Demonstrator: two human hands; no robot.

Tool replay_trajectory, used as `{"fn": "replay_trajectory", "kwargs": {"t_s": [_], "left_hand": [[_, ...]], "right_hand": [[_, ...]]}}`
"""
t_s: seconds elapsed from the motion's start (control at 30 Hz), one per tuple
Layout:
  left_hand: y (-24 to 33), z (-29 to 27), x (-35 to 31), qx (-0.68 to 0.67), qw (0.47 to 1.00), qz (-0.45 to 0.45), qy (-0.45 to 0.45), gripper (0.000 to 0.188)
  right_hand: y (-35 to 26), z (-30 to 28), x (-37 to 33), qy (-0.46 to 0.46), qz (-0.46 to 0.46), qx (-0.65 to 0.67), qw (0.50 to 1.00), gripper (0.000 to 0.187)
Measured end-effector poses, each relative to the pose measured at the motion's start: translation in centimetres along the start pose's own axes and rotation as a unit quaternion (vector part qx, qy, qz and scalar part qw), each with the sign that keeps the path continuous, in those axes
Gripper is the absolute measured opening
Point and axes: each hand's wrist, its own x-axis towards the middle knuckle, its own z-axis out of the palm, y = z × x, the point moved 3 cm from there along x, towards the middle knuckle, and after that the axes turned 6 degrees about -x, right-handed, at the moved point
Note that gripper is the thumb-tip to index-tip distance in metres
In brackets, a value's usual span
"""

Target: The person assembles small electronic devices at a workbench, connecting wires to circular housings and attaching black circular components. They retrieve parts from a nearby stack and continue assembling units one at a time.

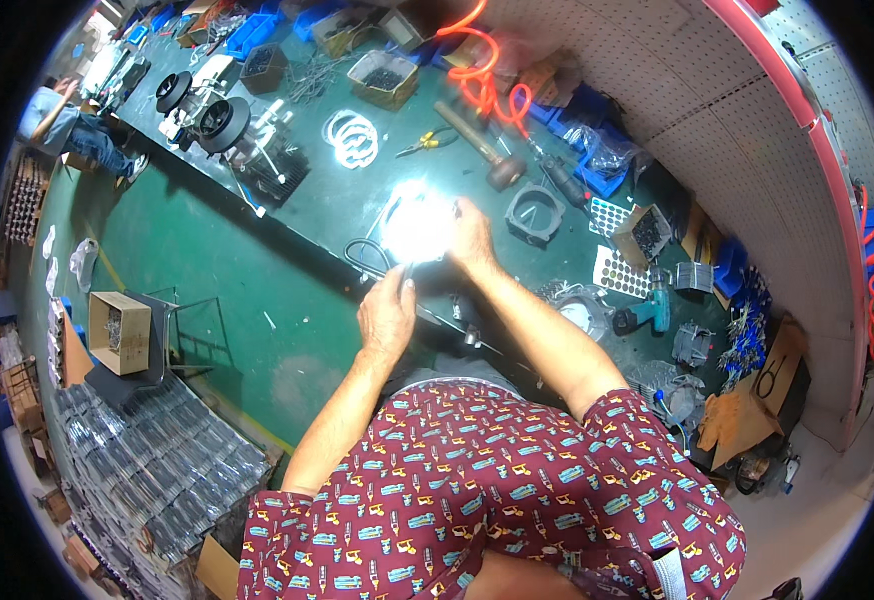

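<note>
A brightly glowing lamp (417, 225) is held at the front edge of the green workbench, its shape washed out by glare. My right hand (472, 237) grips its right side with fingers bent round it. My left hand (388, 315) is closed at the near side, thumb and fingers pinched together just below the glow, seemingly on the lamp's cable or edge; the glare hides exactly what. A dark cable (362, 258) loops out to the left of the lamp. To the right lies a square grey frame (534, 214) with a round opening.
Behind the lamp lie white rings (355, 140), yellow-handled pliers (427, 142) and a mallet (487, 150). A teal cordless drill (645, 312) rests at right. Black fan-like assemblies (222, 125) stand at far left. An orange coiled hose (487, 85) hangs over the bench. Another person (77, 130) sits far left.
</note>
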Motion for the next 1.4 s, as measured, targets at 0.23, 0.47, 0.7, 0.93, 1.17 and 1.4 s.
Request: {"fn": "replay_trajectory", "kwargs": {"t_s": [0.23,0.47,0.7,0.93,1.17,1.4], "left_hand": [[0.9,1.6,0.0,0.019,0.999,0.01,0.039,0.029],[1.1,1.9,0.2,0.027,0.999,-0.002,0.023,0.026],[-1.0,-0.1,-0.6,0.017,0.998,0.012,0.067,0.025],[-1.6,0.0,-1.3,0.041,0.997,-0.009,0.062,0.025],[-0.2,1.8,-0.7,0.066,0.995,0.016,0.075,0.022],[-0.7,1.2,0.1,0.058,0.995,0.017,0.083,0.023]], "right_hand": [[-0.2,0.4,-0.2,0.016,0.008,-0.011,1.0,0.038],[-0.8,0.8,-1.6,0.043,0.002,-0.019,0.999,0.037],[-0.4,-0.5,-0.5,-0.055,-0.012,-0.028,0.998,0.044],[-2.7,-0.8,-0.1,-0.139,-0.011,-0.139,0.98,0.056],[0.9,1.7,0.7,-0.097,-0.071,-0.079,0.99,0.05],[1.6,2.1,1.7,-0.117,-0.051,-0.057,0.99,0.049]]}}
